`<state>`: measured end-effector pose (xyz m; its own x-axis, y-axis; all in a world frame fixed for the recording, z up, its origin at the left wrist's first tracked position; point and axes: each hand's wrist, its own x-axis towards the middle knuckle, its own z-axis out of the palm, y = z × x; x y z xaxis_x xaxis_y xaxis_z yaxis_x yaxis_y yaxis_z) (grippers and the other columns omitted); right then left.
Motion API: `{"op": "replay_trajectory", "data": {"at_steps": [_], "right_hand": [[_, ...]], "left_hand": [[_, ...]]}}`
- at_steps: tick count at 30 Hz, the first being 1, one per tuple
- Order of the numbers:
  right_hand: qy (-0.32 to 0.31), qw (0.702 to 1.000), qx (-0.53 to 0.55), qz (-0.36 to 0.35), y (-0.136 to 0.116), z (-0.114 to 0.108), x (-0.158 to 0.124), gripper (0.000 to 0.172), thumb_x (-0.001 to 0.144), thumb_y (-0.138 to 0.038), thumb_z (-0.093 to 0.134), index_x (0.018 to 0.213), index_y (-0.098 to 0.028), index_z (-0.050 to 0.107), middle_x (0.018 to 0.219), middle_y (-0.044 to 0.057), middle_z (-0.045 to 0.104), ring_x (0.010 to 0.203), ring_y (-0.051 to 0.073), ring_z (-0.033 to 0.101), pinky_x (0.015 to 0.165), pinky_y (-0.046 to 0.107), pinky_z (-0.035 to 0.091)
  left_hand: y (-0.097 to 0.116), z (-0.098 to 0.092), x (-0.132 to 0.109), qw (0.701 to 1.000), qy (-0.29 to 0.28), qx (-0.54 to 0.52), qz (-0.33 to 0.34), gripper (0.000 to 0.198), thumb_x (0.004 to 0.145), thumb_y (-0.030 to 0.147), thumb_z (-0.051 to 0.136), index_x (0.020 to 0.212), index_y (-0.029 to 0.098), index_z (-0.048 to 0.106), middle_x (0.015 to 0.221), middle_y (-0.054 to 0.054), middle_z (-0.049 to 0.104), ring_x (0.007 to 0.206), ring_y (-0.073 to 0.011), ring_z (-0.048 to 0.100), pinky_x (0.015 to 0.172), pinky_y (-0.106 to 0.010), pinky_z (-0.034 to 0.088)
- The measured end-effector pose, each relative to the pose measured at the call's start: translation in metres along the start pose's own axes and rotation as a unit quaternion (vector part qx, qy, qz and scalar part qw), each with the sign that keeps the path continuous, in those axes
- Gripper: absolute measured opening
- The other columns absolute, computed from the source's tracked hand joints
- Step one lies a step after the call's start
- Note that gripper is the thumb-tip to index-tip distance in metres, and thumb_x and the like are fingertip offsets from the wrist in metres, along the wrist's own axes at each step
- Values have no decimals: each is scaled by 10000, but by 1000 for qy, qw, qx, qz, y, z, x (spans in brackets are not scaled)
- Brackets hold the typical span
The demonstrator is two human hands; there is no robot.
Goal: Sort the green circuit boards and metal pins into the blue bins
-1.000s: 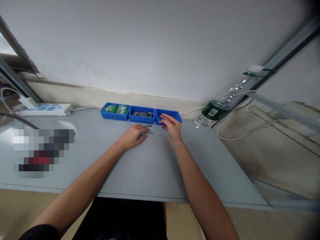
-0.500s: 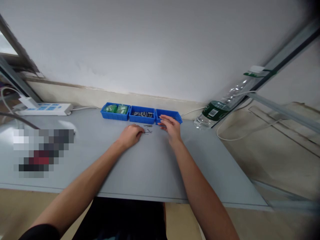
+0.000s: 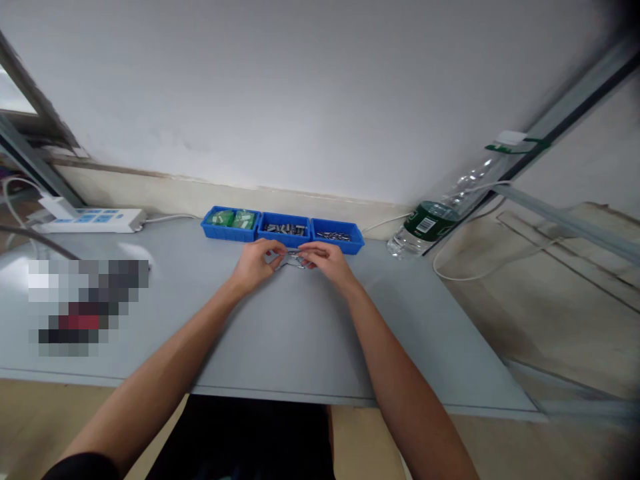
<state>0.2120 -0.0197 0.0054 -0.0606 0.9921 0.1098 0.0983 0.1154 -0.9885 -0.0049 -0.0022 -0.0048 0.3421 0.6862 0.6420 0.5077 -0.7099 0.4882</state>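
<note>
My left hand [image 3: 257, 264] and my right hand [image 3: 325, 260] meet over the grey table [image 3: 280, 333], just in front of three blue bins. Both pinch small metal parts [image 3: 294, 257] that lie or hang between the fingertips; the pieces are too small to name. The left bin [image 3: 231, 223] holds green and white pieces. The middle bin [image 3: 285, 230] holds small grey metal parts. The right bin [image 3: 337, 237] holds thin metal pins.
A white power strip [image 3: 90, 219] lies at the back left with cables. A clear plastic bottle [image 3: 440, 212] lies on its side at the back right beside a white cable [image 3: 465, 267]. A blurred-out object [image 3: 85, 303] sits at the left. A wall rises behind the bins.
My right hand has drawn back from the right bin and moved left to meet my left hand. My left hand has lifted its fingers into a pinch on the small metal parts.
</note>
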Motion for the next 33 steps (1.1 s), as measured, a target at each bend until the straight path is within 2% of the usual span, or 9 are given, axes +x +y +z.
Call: {"op": "replay_trajectory", "data": {"at_steps": [2, 5, 12, 16, 19, 22, 27, 30, 33], "right_hand": [[-42, 999, 18, 3, -1, 3, -2, 265, 705, -353, 800, 928, -210, 800, 834, 65, 788, 762, 188, 710, 725, 323, 542], [-68, 996, 62, 15, -2, 6, -4, 303, 689, -373, 840, 946, -218, 804, 869, 73, 797, 788, 192, 719, 765, 340, 552], [-48, 989, 133, 46, -1, 9, -3, 293, 629, -364, 870, 876, -218, 813, 844, 57, 787, 757, 172, 699, 792, 338, 551], [-24, 990, 129, 56, -2, 8, -2, 258, 619, -347, 845, 838, -213, 815, 825, 51, 780, 738, 164, 687, 756, 316, 542], [9, 992, 113, 58, -2, 4, 0, 260, 632, -344, 812, 856, -212, 816, 835, 52, 780, 723, 159, 675, 712, 298, 529], [76, 989, 114, 55, -1, -1, 3, 277, 632, -333, 795, 881, -212, 809, 891, 63, 791, 707, 158, 668, 665, 289, 515], [200, 967, 153, 36, 2, -7, 8, 414, 638, -245, 740, 1049, -228, 786, 1224, 83, 758, 859, 183, 730, 702, 287, 546], [218, 964, 150, 34, 4, -9, 9, 449, 656, -232, 714, 1101, -233, 770, 1300, 94, 727, 930, 202, 746, 746, 300, 567], [207, 968, 137, 34, 5, -9, 9, 404, 677, -270, 711, 1075, -232, 769, 1263, 90, 741, 890, 200, 752, 731, 305, 565]], "left_hand": [[3, -1, 0, 1000, 19, -4, 0, 92, 873, 191, 671, 913, 207, 752, 877, -24, 784, 792, -177, 705, 742, -287, 580], [6, -2, 0, 1000, 29, -8, 0, 89, 872, 205, 667, 913, 212, 746, 873, -23, 782, 787, -178, 702, 739, -293, 586], [7, 0, 1, 998, 42, -18, 39, 103, 879, 165, 671, 946, 208, 736, 874, -22, 768, 844, -180, 704, 800, -292, 578], [5, 0, -1, 1000, -13, 11, -4, 231, 879, 181, 682, 1106, 215, 709, 911, -29, 760, 874, -205, 697, 809, -317, 567], [2, -1, -4, 995, -61, 51, -58, 321, 871, 202, 687, 1192, 217, 669, 920, -42, 757, 853, -230, 695, 761, -335, 563], [0, -1, -7, 988, -110, 78, -72, 336, 845, 197, 692, 1179, 221, 664, 947, -59, 758, 858, -250, 703, 745, -351, 567], [-2, 0, -9, 979, -162, 104, -64, 355, 864, 168, 632, 1216, 207, 655, 926, -82, 746, 817, -260, 700, 767, -382, 570], [-4, 3, -10, 977, -169, 107, -67, 355, 869, 125, 584, 1210, 191, 658, 944, -103, 732, 802, -263, 689, 766, -388, 572], [-8, 5, -11, 978, -163, 111, -70, 335, 881, 93, 538, 1179, 176, 666, 993, -130, 719, 834, -270, 686, 784, -397, 573]]}}
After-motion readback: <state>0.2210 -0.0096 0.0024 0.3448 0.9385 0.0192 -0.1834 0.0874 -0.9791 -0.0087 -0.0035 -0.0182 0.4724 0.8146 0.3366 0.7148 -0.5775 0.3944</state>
